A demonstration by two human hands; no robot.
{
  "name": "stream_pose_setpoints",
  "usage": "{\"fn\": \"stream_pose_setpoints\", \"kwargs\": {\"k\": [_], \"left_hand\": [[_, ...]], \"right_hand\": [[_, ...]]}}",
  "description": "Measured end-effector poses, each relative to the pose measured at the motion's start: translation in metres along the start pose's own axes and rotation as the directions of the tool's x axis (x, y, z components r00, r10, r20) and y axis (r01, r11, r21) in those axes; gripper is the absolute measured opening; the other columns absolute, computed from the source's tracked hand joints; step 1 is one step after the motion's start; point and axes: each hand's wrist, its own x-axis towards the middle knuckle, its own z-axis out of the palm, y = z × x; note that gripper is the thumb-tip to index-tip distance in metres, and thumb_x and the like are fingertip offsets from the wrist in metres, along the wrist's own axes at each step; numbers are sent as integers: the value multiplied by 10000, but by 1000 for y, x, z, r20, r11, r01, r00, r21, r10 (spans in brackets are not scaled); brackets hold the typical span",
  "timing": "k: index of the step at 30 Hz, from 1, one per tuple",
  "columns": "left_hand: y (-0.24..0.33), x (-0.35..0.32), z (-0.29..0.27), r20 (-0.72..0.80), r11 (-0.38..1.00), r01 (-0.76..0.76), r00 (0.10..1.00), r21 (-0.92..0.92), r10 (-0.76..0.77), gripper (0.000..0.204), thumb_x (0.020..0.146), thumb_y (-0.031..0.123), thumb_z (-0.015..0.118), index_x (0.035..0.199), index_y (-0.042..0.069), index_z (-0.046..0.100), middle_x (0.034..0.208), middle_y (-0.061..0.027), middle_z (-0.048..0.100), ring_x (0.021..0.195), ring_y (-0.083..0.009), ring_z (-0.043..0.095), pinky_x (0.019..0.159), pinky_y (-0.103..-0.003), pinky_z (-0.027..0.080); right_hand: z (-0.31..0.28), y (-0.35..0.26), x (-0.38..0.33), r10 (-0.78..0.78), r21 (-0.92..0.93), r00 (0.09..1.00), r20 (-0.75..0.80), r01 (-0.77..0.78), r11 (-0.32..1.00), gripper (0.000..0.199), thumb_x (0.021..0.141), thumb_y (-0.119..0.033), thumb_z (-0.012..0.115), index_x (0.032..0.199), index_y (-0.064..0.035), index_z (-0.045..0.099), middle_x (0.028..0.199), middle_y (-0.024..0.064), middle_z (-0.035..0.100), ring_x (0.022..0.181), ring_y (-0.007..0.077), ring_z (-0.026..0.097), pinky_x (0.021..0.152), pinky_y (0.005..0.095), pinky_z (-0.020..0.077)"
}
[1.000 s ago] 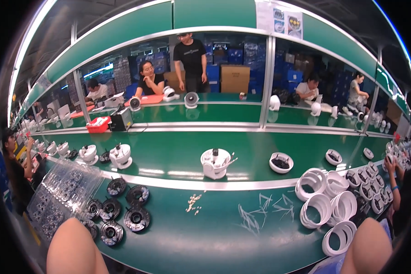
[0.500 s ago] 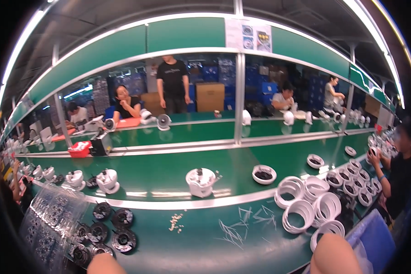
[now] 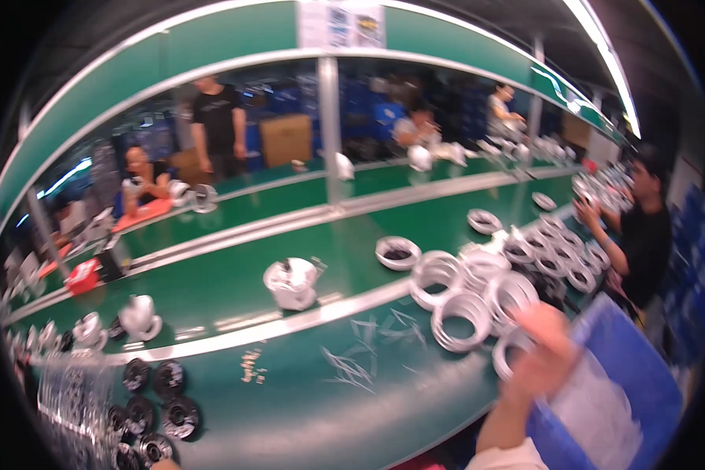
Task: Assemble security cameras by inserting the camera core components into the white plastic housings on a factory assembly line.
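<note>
My right hand (image 3: 542, 348) is raised at the lower right, by the nearest white ring (image 3: 509, 354) and above a blue bin (image 3: 552, 427). Motion smears its fingers, so neither their closure nor anything held can be made out. Of my left hand or arm, just a sliver of skin (image 3: 164, 465) shows at the bottom edge. Close to that sliver lie several round black parts (image 3: 182, 417). Stacked white rings (image 3: 460, 321) stand left of my right hand. Thin white strips (image 3: 348, 368) and small pale pieces (image 3: 251, 366) are scattered mid-bench.
Beyond the metal rail (image 3: 368, 305), a white housing (image 3: 291, 283) and a white ring with dark contents (image 3: 398, 253) rest on the green belt (image 3: 345, 251). Clear plastic trays (image 3: 74, 395) lie at left. A co-worker (image 3: 642, 227) handles parts at right; others sit or stand across the line.
The view has swung right, so the bench and belt appear farther left. My right hand has come up into view beside the rings; less skin shows at lower left.
</note>
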Motion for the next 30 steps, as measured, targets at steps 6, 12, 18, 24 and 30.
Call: {"fn": "stream_pose_setpoints", "kwargs": {"k": [6,12,18,24,30], "left_hand": [[27,-19,10,-12,982,162,986,-95,-164,629,861,387,350,1366,162,49,1436,-54,20,1314,-234,79,990,-607,95],[43,-41,17,-35,982,188,982,-9,-188,635,864,386,337,1375,175,24,1438,-51,10,1321,-231,66,988,-618,82],[54,-74,-58,247,923,361,890,134,-384,600,840,379,356,1332,118,131,1339,-167,178,1228,-354,197,945,-625,190],[37,-160,-65,461,669,649,499,362,-734,595,672,101,516,1223,11,310,1173,-221,428,1079,-377,437,934,-541,310],[26,-175,-77,396,486,688,302,539,-867,505,664,12,543,1154,-4,422,1182,-166,478,1105,-327,450,965,-455,295]], "right_hand": [[-3,113,-70,367,-502,915,166,-242,830,135,639,-17,646,758,-41,588,698,81,549,679,237,531,622,330,421],[-8,157,-81,523,-659,713,468,-112,744,237,621,-139,690,829,-55,616,796,111,544,805,284,524,737,370,423],[4,106,-96,670,-726,324,668,86,682,283,550,-96,679,822,-33,636,781,152,612,815,298,576,735,390,445],[-30,125,-111,645,-739,497,580,-12,674,72,565,-48,630,634,-44,648,647,142,598,677,305,551,678,376,431],[-13,134,-123,490,-556,531,691,-44,830,92,579,-56,682,653,-46,627,684,98,555,760,274,494,722,374,363]]}}
